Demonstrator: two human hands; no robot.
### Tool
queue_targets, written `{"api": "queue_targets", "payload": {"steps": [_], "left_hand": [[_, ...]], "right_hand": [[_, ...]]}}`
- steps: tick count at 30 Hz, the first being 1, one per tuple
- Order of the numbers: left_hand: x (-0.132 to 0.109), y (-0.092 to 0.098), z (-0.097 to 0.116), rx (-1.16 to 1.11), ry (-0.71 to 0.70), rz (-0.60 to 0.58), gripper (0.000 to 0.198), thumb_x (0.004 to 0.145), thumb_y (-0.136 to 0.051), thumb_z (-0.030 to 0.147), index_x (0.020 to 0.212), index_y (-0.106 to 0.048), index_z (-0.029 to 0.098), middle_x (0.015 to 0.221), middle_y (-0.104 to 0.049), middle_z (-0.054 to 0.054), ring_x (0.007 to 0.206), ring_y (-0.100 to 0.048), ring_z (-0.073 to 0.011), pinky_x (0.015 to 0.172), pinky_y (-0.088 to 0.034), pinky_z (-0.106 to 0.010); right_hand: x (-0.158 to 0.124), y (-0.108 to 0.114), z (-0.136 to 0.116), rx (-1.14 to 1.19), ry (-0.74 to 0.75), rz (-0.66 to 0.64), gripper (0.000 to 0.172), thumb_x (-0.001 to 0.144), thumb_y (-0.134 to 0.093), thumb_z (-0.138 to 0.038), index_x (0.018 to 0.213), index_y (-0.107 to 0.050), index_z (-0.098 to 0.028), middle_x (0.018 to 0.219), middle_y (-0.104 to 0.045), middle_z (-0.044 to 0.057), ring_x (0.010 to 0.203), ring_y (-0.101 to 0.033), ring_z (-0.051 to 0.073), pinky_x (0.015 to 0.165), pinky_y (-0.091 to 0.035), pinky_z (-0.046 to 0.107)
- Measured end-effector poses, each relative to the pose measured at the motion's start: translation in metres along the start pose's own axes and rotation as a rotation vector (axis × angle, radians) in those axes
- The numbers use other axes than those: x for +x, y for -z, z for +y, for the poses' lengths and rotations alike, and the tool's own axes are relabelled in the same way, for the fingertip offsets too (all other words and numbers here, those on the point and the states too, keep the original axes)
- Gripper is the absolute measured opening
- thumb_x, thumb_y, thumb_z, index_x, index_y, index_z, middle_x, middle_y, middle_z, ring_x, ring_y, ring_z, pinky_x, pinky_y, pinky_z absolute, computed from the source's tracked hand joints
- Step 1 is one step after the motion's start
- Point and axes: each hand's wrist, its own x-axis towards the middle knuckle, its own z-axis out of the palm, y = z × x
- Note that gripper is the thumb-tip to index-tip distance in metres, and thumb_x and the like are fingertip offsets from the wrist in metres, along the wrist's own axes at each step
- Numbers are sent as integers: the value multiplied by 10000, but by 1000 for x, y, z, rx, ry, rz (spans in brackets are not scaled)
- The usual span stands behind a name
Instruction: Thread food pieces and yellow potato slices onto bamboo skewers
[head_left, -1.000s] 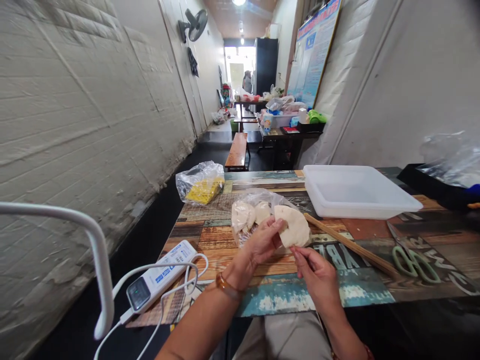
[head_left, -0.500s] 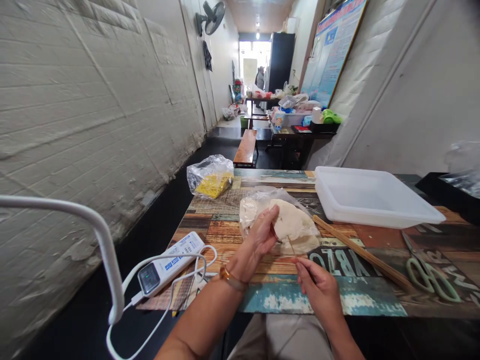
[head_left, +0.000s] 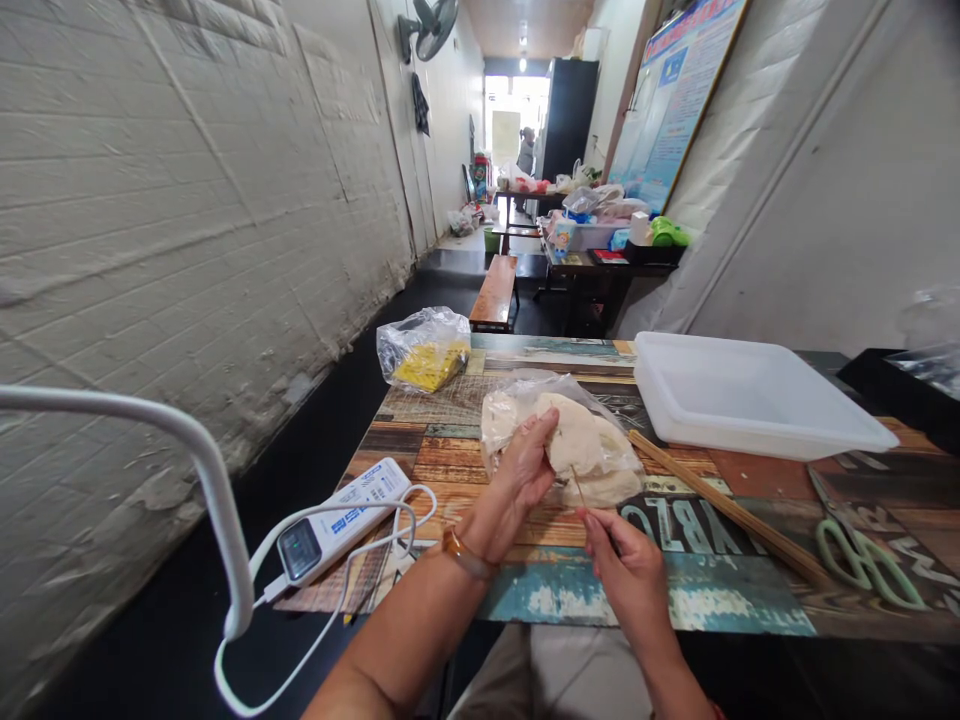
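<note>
The pale flat piece [head_left: 581, 435] is pinched in your left hand [head_left: 527, 462], at its two o'clock, by the clear bag [head_left: 626, 485]. Your right hand [head_left: 626, 562] pinches the thin skewer [head_left: 577, 486], which points just short of twelve, tip near the piece's lower edge (I cannot tell if it pierces). Around you, the patterned table [head_left: 450, 460] bears the white tray [head_left: 765, 442] at two; beyond, the wooden bench [head_left: 495, 288] stands at eleven.

Bench [head_left: 442, 450] patched like planks in brown, orange, grey and flaking teal, with white lettering; slice [head_left: 581, 430] cream; skewer [head_left: 577, 487] tan; sticks [head_left: 727, 506] golden brown; tray [head_left: 757, 390] milky white; scissors [head_left: 844, 555] pale green at the handles; pack [head_left: 431, 367] yellow; device [head_left: 341, 520] white with blue print; bangle [head_left: 455, 546] amber; trousers [head_left: 585, 670] greyish beige; poster [head_left: 679, 110] blue under red lettering.
</note>
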Motion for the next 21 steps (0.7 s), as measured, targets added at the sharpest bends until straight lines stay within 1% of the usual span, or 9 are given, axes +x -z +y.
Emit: {"api": "queue_targets", "payload": {"steps": [4,8,12,16,21], "left_hand": [[0,1,-1,-3,-6,-8,299,684,-734,340,852,-674,100,766,-710,-84,801,-676,-226,759,-520,-316],[1,0,-1,-3,-9,9,297,682,-733,333,854,-674,98,755,-708,-83,786,-675,-220,746,-521,-306],[1,-1,1,2,-7,7,294,686,-728,329,856,-673,97,764,-708,-84,797,-674,-221,751,-520,-306],[0,1,6,-16,-8,8,306,693,-714,364,857,-672,110,794,-712,-85,835,-670,-228,767,-518,-311],[-1,2,10,31,-12,-62,297,692,-708,329,885,-680,105,811,-713,-98,851,-667,-237,776,-514,-326]], "right_hand": [[2,0,-3,-6,20,5,383,854,-516,-485,890,-724,-166,559,-558,-10,476,-500,118,448,-382,221],[4,-1,-3,-11,24,10,391,849,-516,-495,874,-726,-166,573,-568,-5,469,-491,116,448,-384,222],[5,0,-3,4,18,7,392,839,-526,-500,876,-725,-164,571,-566,-5,459,-480,114,444,-380,223],[3,1,-3,68,-9,-22,388,838,-533,-494,894,-721,-160,553,-536,-17,444,-466,111,425,-371,222],[0,2,-3,121,-40,-47,364,834,-546,-481,902,-721,-169,544,-514,-30,429,-446,103,419,-372,217]]}}
